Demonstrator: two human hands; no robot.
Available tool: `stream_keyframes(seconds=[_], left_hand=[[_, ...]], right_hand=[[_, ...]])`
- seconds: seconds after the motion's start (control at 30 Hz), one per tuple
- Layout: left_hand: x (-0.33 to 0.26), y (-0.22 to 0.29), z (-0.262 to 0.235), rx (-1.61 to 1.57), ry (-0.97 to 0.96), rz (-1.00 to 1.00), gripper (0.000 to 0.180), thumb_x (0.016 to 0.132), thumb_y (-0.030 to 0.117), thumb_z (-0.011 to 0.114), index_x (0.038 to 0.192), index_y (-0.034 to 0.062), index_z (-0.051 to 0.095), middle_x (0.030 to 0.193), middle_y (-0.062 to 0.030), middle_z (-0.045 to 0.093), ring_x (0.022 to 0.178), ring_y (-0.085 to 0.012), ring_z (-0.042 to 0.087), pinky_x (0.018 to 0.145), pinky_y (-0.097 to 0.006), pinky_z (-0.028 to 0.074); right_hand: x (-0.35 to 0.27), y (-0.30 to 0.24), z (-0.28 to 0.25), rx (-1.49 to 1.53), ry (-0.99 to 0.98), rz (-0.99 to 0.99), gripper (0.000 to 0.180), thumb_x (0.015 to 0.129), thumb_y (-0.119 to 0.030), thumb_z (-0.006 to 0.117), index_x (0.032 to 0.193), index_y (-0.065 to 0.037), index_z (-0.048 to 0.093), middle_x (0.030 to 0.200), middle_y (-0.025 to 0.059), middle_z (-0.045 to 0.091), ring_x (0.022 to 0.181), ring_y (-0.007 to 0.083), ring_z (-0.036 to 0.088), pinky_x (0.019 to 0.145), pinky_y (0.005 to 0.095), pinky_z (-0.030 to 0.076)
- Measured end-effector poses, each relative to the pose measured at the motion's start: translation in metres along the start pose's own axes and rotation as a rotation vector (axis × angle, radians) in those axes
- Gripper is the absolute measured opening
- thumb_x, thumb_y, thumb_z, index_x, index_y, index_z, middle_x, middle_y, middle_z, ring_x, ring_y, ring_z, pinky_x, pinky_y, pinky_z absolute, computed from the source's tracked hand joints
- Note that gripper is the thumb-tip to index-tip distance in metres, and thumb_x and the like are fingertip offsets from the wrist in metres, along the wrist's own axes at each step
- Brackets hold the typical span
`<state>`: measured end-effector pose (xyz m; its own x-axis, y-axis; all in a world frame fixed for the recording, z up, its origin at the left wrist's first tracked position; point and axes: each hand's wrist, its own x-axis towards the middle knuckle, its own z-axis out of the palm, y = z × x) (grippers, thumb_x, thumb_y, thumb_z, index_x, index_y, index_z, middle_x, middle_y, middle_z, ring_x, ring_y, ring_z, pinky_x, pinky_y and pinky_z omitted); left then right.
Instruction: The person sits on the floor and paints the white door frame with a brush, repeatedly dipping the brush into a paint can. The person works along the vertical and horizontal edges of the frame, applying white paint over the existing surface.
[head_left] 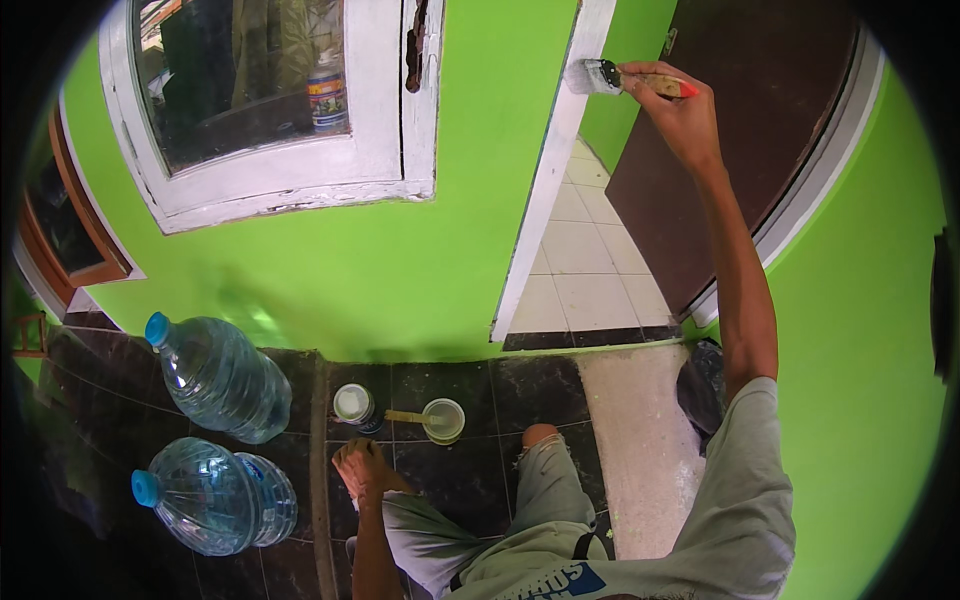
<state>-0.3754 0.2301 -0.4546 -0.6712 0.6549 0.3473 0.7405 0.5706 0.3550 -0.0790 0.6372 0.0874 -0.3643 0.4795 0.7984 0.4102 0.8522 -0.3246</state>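
My right hand (682, 112) is raised at the doorway, its fingers closed round the handle of a paintbrush (660, 84) with a red handle end. The white-coated bristles touch the white door frame (548, 180). Low on the left, my left hand (360, 468) rests by my bent knee, fingers loosely bent, with nothing visible in it. Just beyond it stand a paint can (353, 403) with a pale top and a small tub (444, 421) of light paint. A flat stick or brush handle (405, 417) lies across the tub's rim.
Two large clear water bottles (225, 380) with blue caps lie on the dark tiled floor (460, 480) at left. A white-framed window (290, 185) is set in the green wall (380, 270). The dark door (690, 160) stands open. A black bag-like thing (703, 390) sits beside the pale step (640, 440).
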Motion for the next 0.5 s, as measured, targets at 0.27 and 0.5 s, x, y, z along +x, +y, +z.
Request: stream_keyframes(seconds=[0.27,0.5], left_hand=[[0.000,-0.003,0.008,0.007,0.006,0.013,0.012,0.084,0.019,0.073,0.087,0.0075,0.075,0.093,-0.0099,0.074,0.097,-0.0280,0.068,0.099,-0.043,0.045],[0.001,-0.003,0.008,0.003,0.014,-0.001,0.012,0.084,0.018,0.071,0.083,0.0069,0.074,0.090,-0.0109,0.073,0.094,-0.0291,0.068,0.096,-0.044,0.046]], right_hand=[[0.016,-0.006,-0.008,0.008,0.034,-0.054,0.025,0.095,-0.017,0.076,0.114,-0.001,0.079,0.096,0.0037,0.078,0.085,0.0075,0.068,0.079,0.0245,0.054],[0.029,-0.006,-0.011,0.001,0.080,-0.095,0.027,0.093,-0.024,0.076,0.114,-0.008,0.081,0.086,0.0048,0.078,0.077,0.0084,0.068,0.073,0.0273,0.056]])
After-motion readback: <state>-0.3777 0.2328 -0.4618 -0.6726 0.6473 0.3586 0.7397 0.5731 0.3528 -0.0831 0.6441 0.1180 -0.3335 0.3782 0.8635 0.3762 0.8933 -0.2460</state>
